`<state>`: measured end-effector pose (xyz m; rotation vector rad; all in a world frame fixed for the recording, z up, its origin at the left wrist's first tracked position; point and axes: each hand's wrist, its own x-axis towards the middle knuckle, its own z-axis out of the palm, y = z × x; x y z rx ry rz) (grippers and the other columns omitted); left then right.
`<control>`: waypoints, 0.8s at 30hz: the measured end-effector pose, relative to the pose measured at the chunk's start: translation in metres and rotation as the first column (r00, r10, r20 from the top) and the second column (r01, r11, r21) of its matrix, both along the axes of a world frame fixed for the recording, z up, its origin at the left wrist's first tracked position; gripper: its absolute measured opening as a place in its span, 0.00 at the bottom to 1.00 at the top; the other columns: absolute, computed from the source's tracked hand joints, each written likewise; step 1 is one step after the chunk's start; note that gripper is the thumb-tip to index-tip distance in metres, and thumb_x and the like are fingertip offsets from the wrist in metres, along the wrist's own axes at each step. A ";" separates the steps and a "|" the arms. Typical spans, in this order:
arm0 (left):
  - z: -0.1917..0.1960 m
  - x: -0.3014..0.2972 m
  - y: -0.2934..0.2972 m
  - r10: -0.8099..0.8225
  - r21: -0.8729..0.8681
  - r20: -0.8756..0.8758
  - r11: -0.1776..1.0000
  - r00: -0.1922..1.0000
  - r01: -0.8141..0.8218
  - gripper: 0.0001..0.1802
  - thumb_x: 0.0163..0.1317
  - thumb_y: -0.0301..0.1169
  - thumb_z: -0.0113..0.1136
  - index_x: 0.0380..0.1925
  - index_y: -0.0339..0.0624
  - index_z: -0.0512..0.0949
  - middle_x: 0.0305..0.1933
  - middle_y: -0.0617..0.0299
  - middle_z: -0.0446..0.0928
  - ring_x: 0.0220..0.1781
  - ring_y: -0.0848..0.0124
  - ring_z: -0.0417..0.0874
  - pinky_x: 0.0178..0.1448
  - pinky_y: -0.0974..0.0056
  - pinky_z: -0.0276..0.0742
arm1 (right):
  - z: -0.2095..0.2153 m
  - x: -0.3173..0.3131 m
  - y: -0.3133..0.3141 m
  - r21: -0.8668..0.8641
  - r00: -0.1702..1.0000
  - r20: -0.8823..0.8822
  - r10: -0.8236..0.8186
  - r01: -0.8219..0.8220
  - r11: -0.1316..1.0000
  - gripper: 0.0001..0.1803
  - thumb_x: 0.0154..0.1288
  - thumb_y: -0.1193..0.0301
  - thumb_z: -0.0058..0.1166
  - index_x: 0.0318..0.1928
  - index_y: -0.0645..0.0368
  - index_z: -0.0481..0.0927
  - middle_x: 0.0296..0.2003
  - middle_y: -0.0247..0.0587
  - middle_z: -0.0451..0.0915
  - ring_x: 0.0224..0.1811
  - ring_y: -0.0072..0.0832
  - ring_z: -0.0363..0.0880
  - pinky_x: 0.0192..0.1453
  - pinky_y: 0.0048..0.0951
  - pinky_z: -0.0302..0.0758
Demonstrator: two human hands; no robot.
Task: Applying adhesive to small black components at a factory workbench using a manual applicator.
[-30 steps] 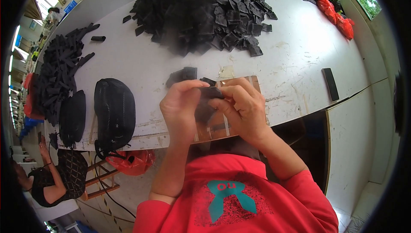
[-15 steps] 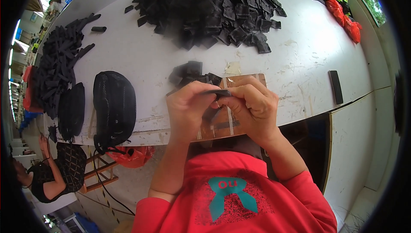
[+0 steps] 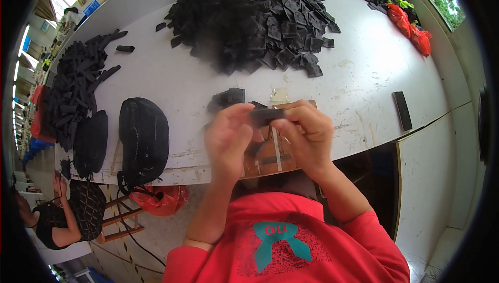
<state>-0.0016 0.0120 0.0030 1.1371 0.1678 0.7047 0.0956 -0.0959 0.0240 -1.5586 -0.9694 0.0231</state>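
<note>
Over the near edge of the white table, both hands are raised around a small flat black fabric piece (image 3: 267, 117). My right hand (image 3: 311, 133) pinches its right end between thumb and fingers. At the other end, the closed fingers of my left hand (image 3: 227, 136), a little blurred, grip the piece. Beneath the hands lies a brown board (image 3: 291, 159) with pale strips across it, partly hidden. A few similar black pieces (image 3: 232, 96) rest just beyond my left hand. Next to them, a scrap of yellowish clear tape (image 3: 279, 95) sticks to the table.
A large heap of black pieces (image 3: 270, 28) covers the far middle. On the left are rolled black strips (image 3: 78, 85) and two black pouches (image 3: 144, 140). A black bar (image 3: 402, 110) and red bags (image 3: 410, 31) are on the right. Another person (image 3: 65, 213) sits at lower left.
The black piece has turned to show more of its flat face between my fingers. My left hand has shifted slightly; the whole view has tilted a little.
</note>
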 end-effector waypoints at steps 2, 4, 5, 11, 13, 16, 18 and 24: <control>0.013 -0.005 -0.014 0.048 0.041 0.009 0.998 0.999 -0.049 0.13 0.57 0.21 0.51 0.44 0.33 0.68 0.36 0.60 0.73 0.31 0.78 0.73 0.36 0.75 0.70 | 0.020 -0.016 -0.012 0.144 0.935 -0.351 0.053 -0.002 0.990 0.06 0.54 0.76 0.56 0.26 0.63 0.72 0.21 0.36 0.72 0.20 0.20 0.70 0.23 0.20 0.67; 0.016 -0.009 -0.026 0.087 0.118 0.001 0.989 0.996 -0.087 0.14 0.55 0.19 0.53 0.42 0.33 0.68 0.37 0.60 0.72 0.34 0.77 0.74 0.39 0.74 0.71 | 0.018 -0.026 -0.020 0.288 0.686 -0.705 0.178 0.047 0.956 0.10 0.62 0.69 0.48 0.25 0.59 0.70 0.21 0.34 0.72 0.19 0.20 0.68 0.25 0.19 0.66; 0.015 -0.010 -0.032 0.089 0.118 0.000 0.989 0.996 -0.089 0.14 0.55 0.19 0.53 0.42 0.33 0.68 0.37 0.60 0.72 0.34 0.77 0.74 0.39 0.74 0.71 | 0.011 -0.028 -0.023 0.288 0.685 -0.706 0.180 0.046 0.957 0.10 0.62 0.69 0.48 0.25 0.59 0.70 0.21 0.34 0.72 0.19 0.20 0.68 0.25 0.19 0.66; 0.014 -0.009 -0.050 0.207 0.227 -0.168 0.960 0.964 -0.166 0.07 0.54 0.19 0.55 0.34 0.33 0.71 0.29 0.62 0.74 0.27 0.80 0.73 0.32 0.75 0.71 | -0.013 -0.037 -0.028 0.313 0.239 -0.917 0.319 -0.065 0.948 0.14 0.65 0.65 0.44 0.26 0.61 0.73 0.22 0.31 0.73 0.19 0.16 0.67 0.21 0.19 0.65; 0.003 -0.013 -0.048 0.231 0.283 -0.251 0.946 0.940 -0.157 0.05 0.54 0.19 0.55 0.32 0.32 0.72 0.29 0.61 0.75 0.26 0.80 0.75 0.32 0.75 0.72 | -0.019 -0.034 -0.038 0.160 0.363 -0.911 0.195 -0.125 0.979 0.12 0.62 0.68 0.47 0.25 0.62 0.73 0.20 0.34 0.72 0.19 0.19 0.67 0.20 0.20 0.64; -0.002 -0.017 -0.044 0.247 0.365 -0.343 0.924 0.906 -0.114 0.03 0.54 0.19 0.55 0.30 0.32 0.72 0.27 0.62 0.75 0.26 0.80 0.75 0.30 0.76 0.73 | -0.026 -0.035 -0.050 -0.039 0.977 0.112 -0.182 0.188 0.981 0.08 0.45 0.78 0.59 0.28 0.63 0.75 0.20 0.41 0.71 0.20 0.26 0.71 0.20 0.23 0.66; -0.002 -0.018 -0.047 0.226 0.382 -0.364 0.921 0.904 -0.076 0.03 0.55 0.19 0.55 0.30 0.32 0.72 0.26 0.63 0.75 0.25 0.80 0.75 0.28 0.77 0.72 | -0.018 -0.038 -0.040 -0.044 0.990 0.036 -0.138 0.140 0.989 0.09 0.44 0.79 0.60 0.28 0.62 0.75 0.20 0.40 0.71 0.21 0.26 0.72 0.21 0.23 0.68; 0.006 -0.017 -0.048 0.087 0.145 -0.374 0.989 0.923 -0.034 0.04 0.54 0.17 0.53 0.30 0.32 0.71 0.25 0.64 0.74 0.24 0.82 0.74 0.27 0.78 0.71 | -0.032 -0.031 -0.040 -0.052 0.995 0.077 -0.069 0.073 0.996 0.10 0.42 0.84 0.56 0.30 0.62 0.74 0.26 0.40 0.73 0.21 0.28 0.73 0.21 0.24 0.68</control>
